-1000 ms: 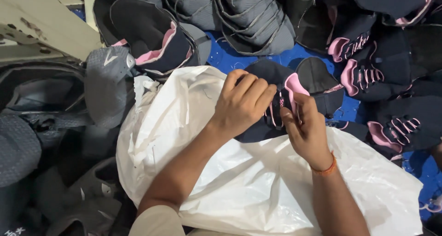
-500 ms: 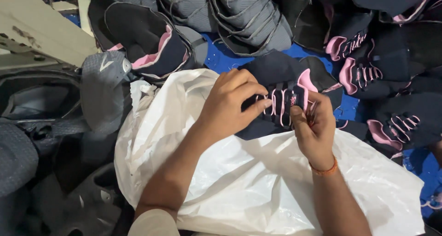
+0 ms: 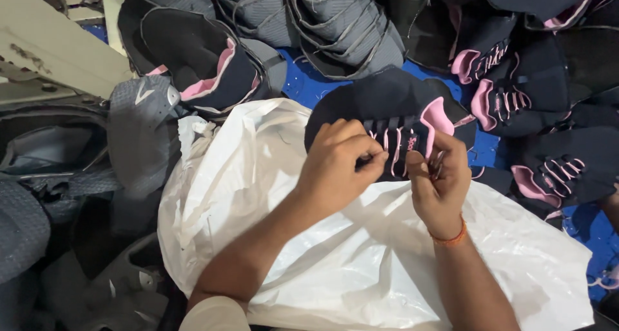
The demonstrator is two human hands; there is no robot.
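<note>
A black shoe upper (image 3: 380, 102) with a pink tongue and pink laces lies flat at the far edge of a white plastic sack (image 3: 258, 202). My left hand (image 3: 338, 166) pinches the lace area on its near left side. My right hand (image 3: 438, 182), with an orange band on the wrist, grips the laces just below the pink tongue. Both hands touch the same upper, and the fingertips hide part of the lacing.
More black-and-pink uppers (image 3: 516, 92) are piled at the right and top left (image 3: 200, 66) on a blue sheet (image 3: 309, 79). Grey knit uppers (image 3: 335, 21) lie at the top middle, and more grey ones (image 3: 138, 124) at the left. A pale board (image 3: 58, 53) sits top left.
The black upper has been turned and spread flatter, so more of its tongue and laces shows. Both hands have shifted slightly down along the lacing and stayed on it.
</note>
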